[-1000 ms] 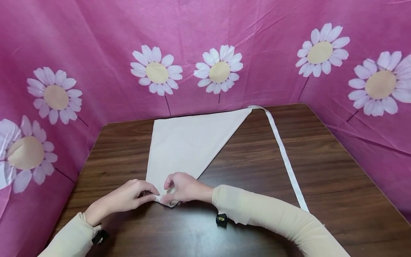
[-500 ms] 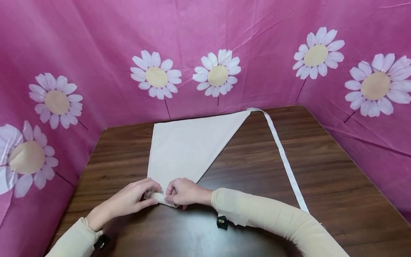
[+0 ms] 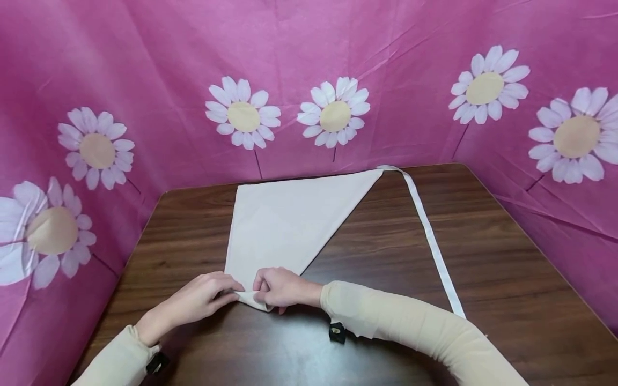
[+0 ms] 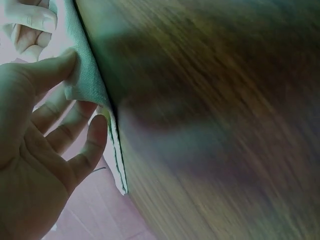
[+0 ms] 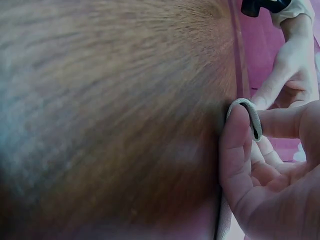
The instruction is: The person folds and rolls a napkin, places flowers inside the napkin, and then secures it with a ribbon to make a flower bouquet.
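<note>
A folded cream cloth, apron-like (image 3: 275,230), lies flat on the wooden table, wide at the far side and narrow towards me. From its far right corner runs a white tie (image 3: 427,230). At the narrow near end, the edge is turned over into a small roll. My left hand (image 3: 205,297) pinches the left end of this roll, its thumb on the near side in the left wrist view. My right hand (image 3: 285,289) grips the right end between thumb and fingers. In the right wrist view the rolled edge (image 5: 253,117) curves as a loop between the fingers.
The brown wooden table (image 3: 483,257) reaches to a pink curtain (image 3: 169,64) printed with white daisies, which surrounds its back and sides. The tie trails towards the right forearm sleeve (image 3: 410,316). Black cameras are strapped at both wrists.
The near end of the apron, gathered between the fingers a second ago, is now turned over in a small roll. Both hands stay close together there; the right fingers have curled further in.
</note>
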`<state>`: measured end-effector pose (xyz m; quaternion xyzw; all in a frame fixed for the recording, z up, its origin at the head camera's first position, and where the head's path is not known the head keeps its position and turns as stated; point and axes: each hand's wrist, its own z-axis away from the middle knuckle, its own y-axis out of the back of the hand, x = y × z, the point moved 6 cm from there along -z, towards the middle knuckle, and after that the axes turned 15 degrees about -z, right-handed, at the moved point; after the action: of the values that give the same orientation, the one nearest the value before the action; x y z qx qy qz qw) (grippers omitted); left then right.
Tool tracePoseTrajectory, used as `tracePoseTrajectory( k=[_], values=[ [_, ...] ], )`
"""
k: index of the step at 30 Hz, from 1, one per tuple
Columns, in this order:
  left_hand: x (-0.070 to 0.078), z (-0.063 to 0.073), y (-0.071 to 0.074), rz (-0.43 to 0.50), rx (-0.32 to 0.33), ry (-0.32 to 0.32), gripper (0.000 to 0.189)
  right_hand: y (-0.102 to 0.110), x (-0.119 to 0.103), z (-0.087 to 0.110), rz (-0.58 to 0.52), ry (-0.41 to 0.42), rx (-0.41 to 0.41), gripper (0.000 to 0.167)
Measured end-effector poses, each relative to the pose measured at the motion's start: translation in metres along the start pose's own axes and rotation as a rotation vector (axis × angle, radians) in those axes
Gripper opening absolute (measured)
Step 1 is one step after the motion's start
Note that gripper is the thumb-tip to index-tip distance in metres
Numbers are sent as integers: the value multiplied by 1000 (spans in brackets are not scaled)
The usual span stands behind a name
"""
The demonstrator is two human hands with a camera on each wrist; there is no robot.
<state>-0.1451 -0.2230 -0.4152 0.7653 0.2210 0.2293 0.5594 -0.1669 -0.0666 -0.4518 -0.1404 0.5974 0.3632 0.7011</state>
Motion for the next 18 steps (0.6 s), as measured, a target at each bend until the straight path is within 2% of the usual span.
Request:
tracePoseTrajectory(
  k=[3,6,10,12,14,18],
  values=[
    [-2,-2,-1,24,-17,23,17,1,-1,1,7,6,-11,12],
    [-5,-3,-4,79,-52,61,19,-1,-5,5,32,-12,-59,12],
    [-7,-4,-8,127,-85,101,22,-2,-14,11,163,10,-118,12],
    [-7,-3,-8,123,-86,111,20,-2,-17,11,210,25,-121,12],
    [-6,-2,-7,105,-82,118,18,-1,-16,11,186,11,-111,12],
    [-4,2,-3,34,-73,108,17,2,-7,10,41,-52,-78,12]
  ],
)
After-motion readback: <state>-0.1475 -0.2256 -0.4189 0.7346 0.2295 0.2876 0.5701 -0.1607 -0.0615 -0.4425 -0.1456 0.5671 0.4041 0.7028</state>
